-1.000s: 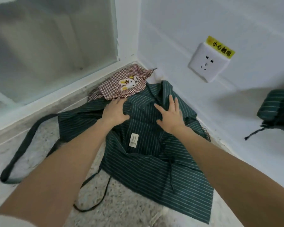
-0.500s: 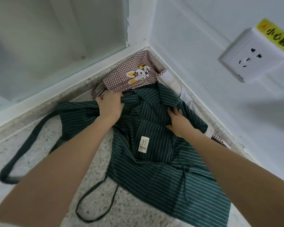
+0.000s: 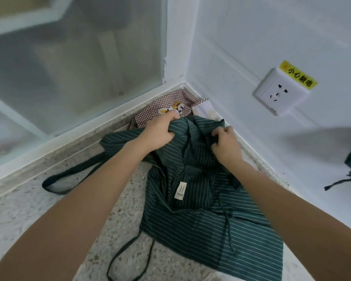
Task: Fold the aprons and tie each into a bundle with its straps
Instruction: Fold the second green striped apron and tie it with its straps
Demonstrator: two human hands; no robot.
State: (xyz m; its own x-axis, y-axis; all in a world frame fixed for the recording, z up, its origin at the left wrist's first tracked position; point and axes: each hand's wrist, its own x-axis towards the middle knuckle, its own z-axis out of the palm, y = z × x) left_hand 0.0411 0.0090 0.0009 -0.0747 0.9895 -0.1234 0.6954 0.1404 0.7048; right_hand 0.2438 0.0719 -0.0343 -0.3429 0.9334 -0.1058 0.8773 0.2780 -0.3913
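step in hand, by judgement: gathering far edge of green striped apron [image 3: 201, 216] for first fold. next move calls for drawing that edge toward near hem, keeping loose straps [image 3: 130, 258] clear. left hand [image 3: 160, 131] curled, gripping bunched cloth at far left. right hand [image 3: 225, 141] curled, pinching a fold at far right. apron spread on speckled floor [image 3: 39, 220], in wall corner, overlapping checked apron [image 3: 166, 107].
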